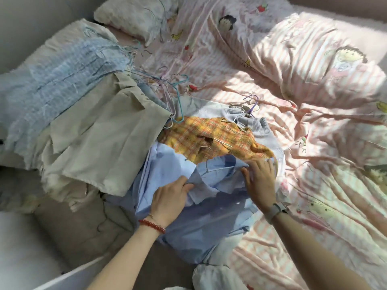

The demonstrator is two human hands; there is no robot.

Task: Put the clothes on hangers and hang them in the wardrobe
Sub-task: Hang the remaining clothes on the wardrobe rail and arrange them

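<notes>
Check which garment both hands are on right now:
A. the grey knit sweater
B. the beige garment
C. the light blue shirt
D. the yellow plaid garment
C: the left hand and the right hand both rest on the light blue shirt at the near edge of the pile, while the yellow plaid garment lies untouched just beyond them.

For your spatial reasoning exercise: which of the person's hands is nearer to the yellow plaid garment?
Right. The right hand lies just below the yellow plaid garment, by its lower right edge; the left hand sits lower on the light blue shirt.
</notes>
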